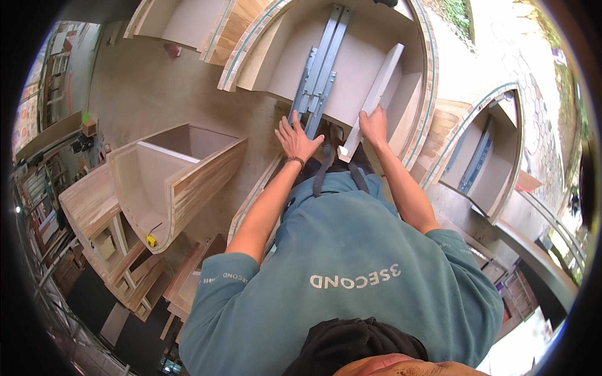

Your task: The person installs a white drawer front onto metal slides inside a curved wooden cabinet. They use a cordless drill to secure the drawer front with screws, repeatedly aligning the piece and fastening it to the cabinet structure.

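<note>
My left hand (296,139) lies flat with fingers spread against the near end of a pair of long grey metal drawer slides (321,66). The slides lie inside an open wooden cabinet box (419,94) with a striped plywood edge. My right hand (374,124) grips the near end of a narrow white board (380,84), which stands on edge inside the same box, to the right of the slides. A dark band is on my left wrist. My teal-sleeved forearms reach up from the lower edge.
A second open wooden box (169,178) stands to the left on the concrete floor, with a small yellow tape measure (150,240) in it. Another cabinet (495,160) holding grey slides is at the right. Stacked wooden drawer parts (106,241) lie lower left.
</note>
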Tool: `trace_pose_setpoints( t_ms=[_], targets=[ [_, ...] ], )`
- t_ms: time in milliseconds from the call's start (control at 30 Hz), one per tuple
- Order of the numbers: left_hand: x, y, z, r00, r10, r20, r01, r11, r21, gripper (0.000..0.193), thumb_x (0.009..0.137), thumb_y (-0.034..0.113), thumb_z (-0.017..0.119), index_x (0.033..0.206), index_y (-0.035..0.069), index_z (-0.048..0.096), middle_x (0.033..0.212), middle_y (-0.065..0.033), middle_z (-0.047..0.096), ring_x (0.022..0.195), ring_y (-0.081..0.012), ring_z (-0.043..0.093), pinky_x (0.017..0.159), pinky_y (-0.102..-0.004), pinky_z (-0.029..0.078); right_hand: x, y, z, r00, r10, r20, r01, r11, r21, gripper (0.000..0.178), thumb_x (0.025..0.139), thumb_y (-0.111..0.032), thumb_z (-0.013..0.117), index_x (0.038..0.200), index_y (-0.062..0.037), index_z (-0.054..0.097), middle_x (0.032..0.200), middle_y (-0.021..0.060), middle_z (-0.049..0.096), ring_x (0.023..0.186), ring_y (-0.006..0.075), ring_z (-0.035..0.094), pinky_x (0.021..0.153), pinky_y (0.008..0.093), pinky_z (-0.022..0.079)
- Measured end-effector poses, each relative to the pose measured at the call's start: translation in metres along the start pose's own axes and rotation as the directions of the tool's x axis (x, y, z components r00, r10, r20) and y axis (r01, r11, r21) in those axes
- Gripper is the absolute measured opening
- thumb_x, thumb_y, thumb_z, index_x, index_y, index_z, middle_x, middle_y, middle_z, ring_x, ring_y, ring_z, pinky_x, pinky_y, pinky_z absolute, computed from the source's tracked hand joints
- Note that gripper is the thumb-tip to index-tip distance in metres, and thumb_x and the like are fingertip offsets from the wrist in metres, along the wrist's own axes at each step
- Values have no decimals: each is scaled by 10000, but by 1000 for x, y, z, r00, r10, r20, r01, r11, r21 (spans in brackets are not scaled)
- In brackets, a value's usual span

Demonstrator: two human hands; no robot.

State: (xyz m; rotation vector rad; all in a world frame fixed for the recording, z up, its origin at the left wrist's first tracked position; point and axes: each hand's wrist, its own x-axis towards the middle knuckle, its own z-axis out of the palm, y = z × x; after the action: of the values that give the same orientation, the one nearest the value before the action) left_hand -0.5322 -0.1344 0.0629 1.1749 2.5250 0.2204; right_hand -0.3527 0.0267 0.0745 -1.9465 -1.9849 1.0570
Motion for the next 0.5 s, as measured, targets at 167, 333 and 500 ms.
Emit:
trace_pose_setpoints(
  t_ms=[167, 333, 500],
  targets=[
    [33, 0, 16, 987, -46, 153, 29, 993, 111, 1328, 587, 494, 897, 1600, 232, 79, 1562, -287, 233, 1380, -464, 340, 1085, -708, 307, -1, -31, 37, 992, 118, -36, -122, 981, -149, 837, 790, -256, 689, 1449, 70, 289, 1324, 282, 416, 1243, 471, 463, 977, 549, 493],
    [46, -5, 12, 973, -112, 200, 144, 977, -155, 1220, 596, 322, 895, 1557, 237, 147, 1433, -244, 354, 1283, -461, 416, 979, -597, 472, 12, -64, 63, 968, 243, -57, -249, 951, -180, 1136, 700, -350, 797, 1559, -6, 139, 1452, 248, 305, 1327, 431, 334, 981, 572, 453],
    [60, -36, -1, 997, -12, 79, 31, 968, -249, 1147, 613, 246, 867, 1532, 184, 184, 1372, -222, 399, 1249, -442, 464, 1013, -539, 470, 17, -67, 94, 947, 300, -117, -322, 900, -293, 1208, 676, -393, 821, 1597, -82, 104, 1524, 222, 250, 1350, 397, 319, 1047, 604, 326]
  ],
)
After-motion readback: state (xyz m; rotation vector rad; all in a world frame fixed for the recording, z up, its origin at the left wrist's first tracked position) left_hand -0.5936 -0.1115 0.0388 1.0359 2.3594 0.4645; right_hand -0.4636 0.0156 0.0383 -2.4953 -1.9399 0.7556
